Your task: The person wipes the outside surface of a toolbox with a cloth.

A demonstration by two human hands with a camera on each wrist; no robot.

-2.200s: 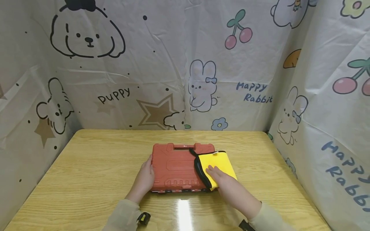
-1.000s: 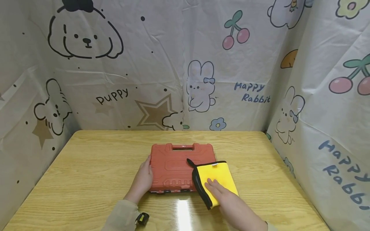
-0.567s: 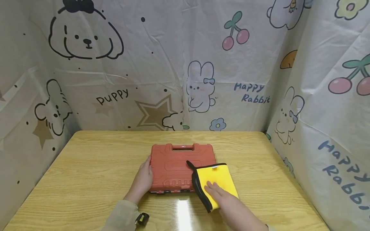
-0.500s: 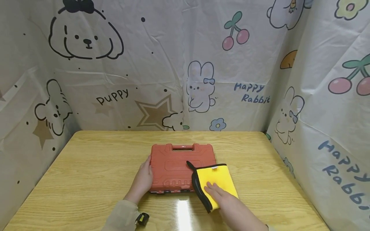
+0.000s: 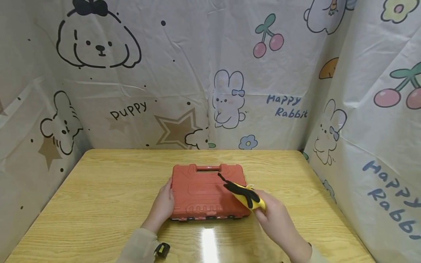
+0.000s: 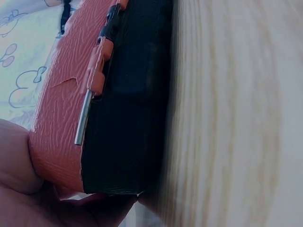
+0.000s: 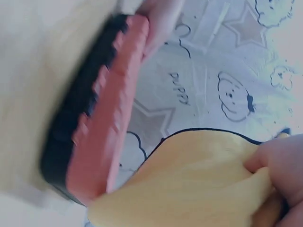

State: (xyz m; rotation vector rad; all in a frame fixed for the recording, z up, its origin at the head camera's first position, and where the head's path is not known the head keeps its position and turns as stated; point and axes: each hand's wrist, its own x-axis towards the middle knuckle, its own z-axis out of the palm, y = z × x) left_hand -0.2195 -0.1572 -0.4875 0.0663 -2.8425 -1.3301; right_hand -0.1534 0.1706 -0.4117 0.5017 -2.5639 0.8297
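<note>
A red plastic tool case (image 5: 204, 193) with a dark base (image 6: 130, 118) lies flat on the table, handle towards the back. My left hand (image 5: 163, 200) holds its left side; in the left wrist view the fingers (image 6: 14, 161) wrap the corner by the metal hinge pin (image 6: 83, 118). My right hand (image 5: 274, 217) grips a folded yellow cloth with black edging (image 5: 246, 199), bunched above the case's right side. In the right wrist view the cloth (image 7: 184, 184) hangs from the pinching fingers, and part of it overlaps the end of the case.
The wood-grain table (image 5: 115, 182) reaches back to a white curtain (image 5: 184, 73) printed with cartoon animals, which also closes off the left and right sides. A small black device (image 5: 162, 250) is by the left sleeve (image 5: 139, 244).
The cloth was pulled towards the front under my flat right hand, then gripped, lifted off and bunched up. More of the case's lid now shows. My left hand has stayed on the case.
</note>
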